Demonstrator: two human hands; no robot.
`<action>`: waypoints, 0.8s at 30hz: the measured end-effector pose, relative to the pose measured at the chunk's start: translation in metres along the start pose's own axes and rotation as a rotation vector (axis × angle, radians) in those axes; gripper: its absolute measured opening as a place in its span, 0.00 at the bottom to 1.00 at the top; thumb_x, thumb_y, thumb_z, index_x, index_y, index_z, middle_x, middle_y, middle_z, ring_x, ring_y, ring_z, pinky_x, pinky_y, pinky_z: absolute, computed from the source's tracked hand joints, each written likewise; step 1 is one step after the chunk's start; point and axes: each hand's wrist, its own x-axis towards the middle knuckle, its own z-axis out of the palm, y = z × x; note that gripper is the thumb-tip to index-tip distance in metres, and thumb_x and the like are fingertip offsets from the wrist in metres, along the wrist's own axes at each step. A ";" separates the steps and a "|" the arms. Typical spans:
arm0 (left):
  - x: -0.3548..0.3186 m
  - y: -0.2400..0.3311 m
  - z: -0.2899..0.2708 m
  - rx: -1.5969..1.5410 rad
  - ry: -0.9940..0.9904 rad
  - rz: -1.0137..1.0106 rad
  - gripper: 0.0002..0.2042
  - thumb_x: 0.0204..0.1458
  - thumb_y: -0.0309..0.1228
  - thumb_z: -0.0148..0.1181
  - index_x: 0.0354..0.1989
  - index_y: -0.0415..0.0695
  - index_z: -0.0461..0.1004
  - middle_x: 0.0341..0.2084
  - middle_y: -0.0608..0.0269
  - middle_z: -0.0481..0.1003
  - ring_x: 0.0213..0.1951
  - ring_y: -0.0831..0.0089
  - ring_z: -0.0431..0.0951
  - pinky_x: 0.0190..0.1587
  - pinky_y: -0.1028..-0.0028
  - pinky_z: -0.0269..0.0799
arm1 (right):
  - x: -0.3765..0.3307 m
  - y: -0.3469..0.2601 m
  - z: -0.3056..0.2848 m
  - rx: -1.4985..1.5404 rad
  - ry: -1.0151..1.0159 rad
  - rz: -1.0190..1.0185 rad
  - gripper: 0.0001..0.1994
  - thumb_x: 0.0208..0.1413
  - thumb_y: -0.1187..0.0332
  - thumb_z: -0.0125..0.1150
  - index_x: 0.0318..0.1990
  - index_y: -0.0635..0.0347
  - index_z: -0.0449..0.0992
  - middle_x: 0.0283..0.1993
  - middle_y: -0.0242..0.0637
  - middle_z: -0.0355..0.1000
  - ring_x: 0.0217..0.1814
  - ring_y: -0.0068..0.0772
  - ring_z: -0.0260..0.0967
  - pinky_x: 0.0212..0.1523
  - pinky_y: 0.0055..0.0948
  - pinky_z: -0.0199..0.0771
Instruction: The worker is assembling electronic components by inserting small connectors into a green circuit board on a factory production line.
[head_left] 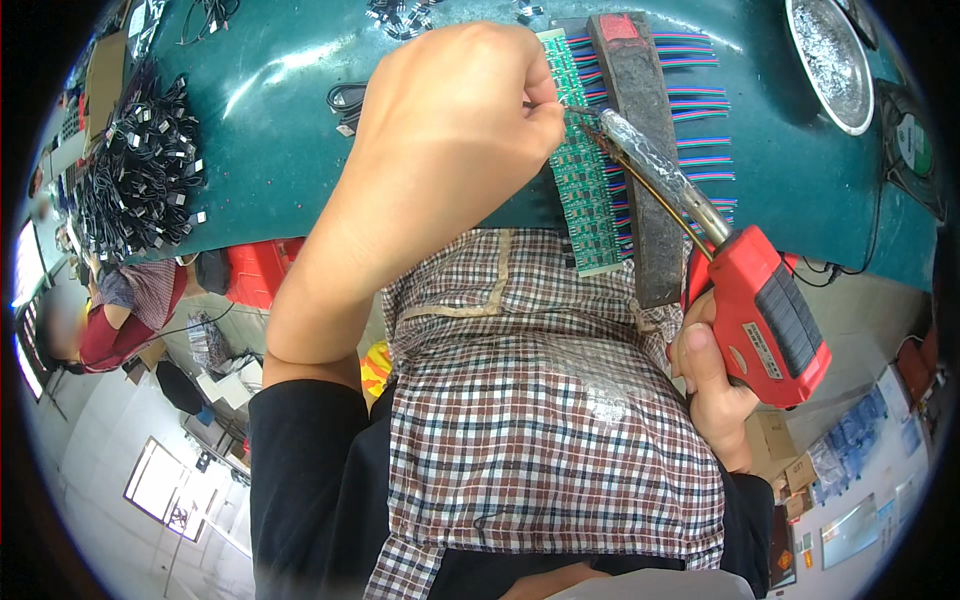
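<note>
The left hand (450, 130), upper centre of the frame, is closed in a pinch, its grip on a thin solder wire (530, 104) whose end meets the green circuit strip (583, 180) on the table (280, 150). The right hand (715, 375), at right centre, has its grip wrapped shut around a red soldering gun (765, 315), the tip (600, 125) slanting up-left to touch the strip just beside the left fingers. Coloured wires (700, 100) fan out to the right of the strip under a dark bar (645, 150). A metal dish (830, 60) sits upper right; black cables (140, 170) are heaped at left.
</note>
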 end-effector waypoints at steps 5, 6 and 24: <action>0.002 0.000 -0.001 0.027 -0.001 0.019 0.05 0.44 0.27 0.65 0.26 0.38 0.77 0.20 0.62 0.77 0.24 0.75 0.78 0.31 0.77 0.74 | 0.000 -0.003 0.002 -0.026 0.013 0.022 0.07 0.60 0.73 0.57 0.41 0.64 0.66 0.26 0.34 0.64 0.16 0.17 0.55 0.19 0.22 0.61; 0.002 0.000 -0.001 0.044 -0.004 0.021 0.05 0.44 0.27 0.65 0.25 0.38 0.77 0.20 0.62 0.77 0.24 0.75 0.79 0.31 0.76 0.74 | 0.001 -0.003 0.002 -0.026 0.013 0.021 0.07 0.60 0.73 0.57 0.41 0.64 0.66 0.26 0.34 0.64 0.16 0.17 0.55 0.19 0.22 0.61; 0.002 0.004 -0.003 0.118 0.009 0.065 0.06 0.44 0.28 0.64 0.25 0.38 0.77 0.21 0.59 0.78 0.26 0.68 0.80 0.32 0.72 0.75 | -0.002 -0.007 0.004 0.139 0.064 0.023 0.08 0.61 0.71 0.56 0.37 0.66 0.65 0.19 0.29 0.59 0.13 0.17 0.51 0.17 0.20 0.54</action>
